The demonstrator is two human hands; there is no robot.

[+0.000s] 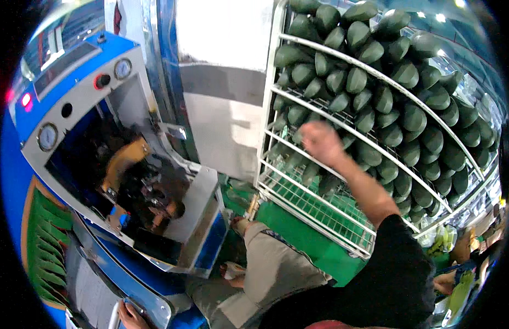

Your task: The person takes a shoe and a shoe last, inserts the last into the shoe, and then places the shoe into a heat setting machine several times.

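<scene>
"Where's the right hand?"

"At the right hand (323, 141), the arm reaches across to the white wire rack (322, 45). It's in front of the dark green shoe lasts (356, 80), at the near end of the lower rows."

"Has it hold of one?"

"I can't tell. The fingers look curled, but they're blurred, and I can't see whether they touch a last."

"And the left?"

"The left hand (132, 316) is cut off by the lower edge, beside a white strip (114, 315). Its fingers look slightly bent; I can't tell whether they grip anything."

"Why are the lasts stacked that way?"

"Their rounded ends face outward, probably so many fit per shelf and each can be picked singly. The rails presumably stop them sliding off."

"What's opposite?"

"A blue-and-white machine (90, 93) with gauges. Rack and machine stand on either side of the person, likely keeping both within arm's reach."
</scene>
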